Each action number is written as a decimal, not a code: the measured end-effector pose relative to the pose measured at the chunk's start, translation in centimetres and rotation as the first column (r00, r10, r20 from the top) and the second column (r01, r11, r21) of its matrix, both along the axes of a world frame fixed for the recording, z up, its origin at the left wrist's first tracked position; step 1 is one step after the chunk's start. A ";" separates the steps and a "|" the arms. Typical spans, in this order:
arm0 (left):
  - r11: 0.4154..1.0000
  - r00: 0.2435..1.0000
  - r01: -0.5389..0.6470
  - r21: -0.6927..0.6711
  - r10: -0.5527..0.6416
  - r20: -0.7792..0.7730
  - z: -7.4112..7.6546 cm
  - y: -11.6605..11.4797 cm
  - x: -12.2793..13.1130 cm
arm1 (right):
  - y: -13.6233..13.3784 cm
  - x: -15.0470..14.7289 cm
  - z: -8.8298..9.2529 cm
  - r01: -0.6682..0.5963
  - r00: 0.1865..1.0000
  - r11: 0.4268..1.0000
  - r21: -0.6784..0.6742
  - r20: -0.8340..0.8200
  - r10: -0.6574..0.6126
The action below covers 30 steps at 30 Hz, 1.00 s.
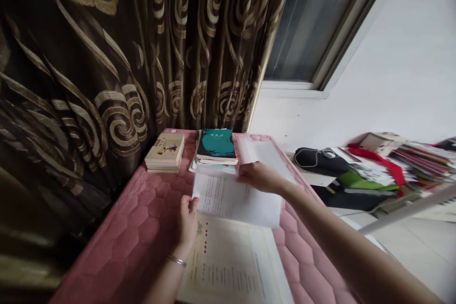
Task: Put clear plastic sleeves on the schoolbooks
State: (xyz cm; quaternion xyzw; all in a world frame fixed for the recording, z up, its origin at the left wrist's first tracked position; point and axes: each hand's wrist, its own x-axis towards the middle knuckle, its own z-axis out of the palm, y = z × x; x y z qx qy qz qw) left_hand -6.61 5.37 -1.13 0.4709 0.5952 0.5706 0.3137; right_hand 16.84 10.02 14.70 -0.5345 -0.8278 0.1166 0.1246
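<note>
A white printed sheet [228, 199], slightly blurred, spans the space between my hands above the mattress. My left hand [188, 216], with a silver bracelet at the wrist, is closed at the sheet's left edge, thumb on the paper. Over the sheet's upper edge, my right hand [259, 175] pinches the paper with curled fingers. Just below lies a cream printed page [231, 261] with a row of red dots, partly under the sheet. More white paper [267, 154], smeared by motion, lies behind my right hand.
On the pink quilted mattress [142, 228], a stack of beige books [164, 152] and a pile topped by a teal book [217, 143] stand at the far end. A patterned curtain [199, 47] hangs behind. Right of the mattress are a black pouch [320, 160] and stacked papers [420, 159].
</note>
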 end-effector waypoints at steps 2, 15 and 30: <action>1.000 1.000 -0.011 -0.008 0.011 0.001 0.1 0.0 0.0 | -0.2 -0.4 0.0 0.033 0.999 0.998 0.050 0.032 -0.035; 0.999 0.996 -0.027 -0.046 0.023 -0.082 -0.2 1.0 -0.5 | -9.1 -2.9 -11.0 -0.105 0.994 0.807 0.581 0.077 0.074; 0.994 0.975 0.055 -0.094 -0.073 -0.208 -1.5 2.4 -1.2 | -7.3 -2.5 -15.6 0.093 0.989 0.994 0.059 0.106 -0.099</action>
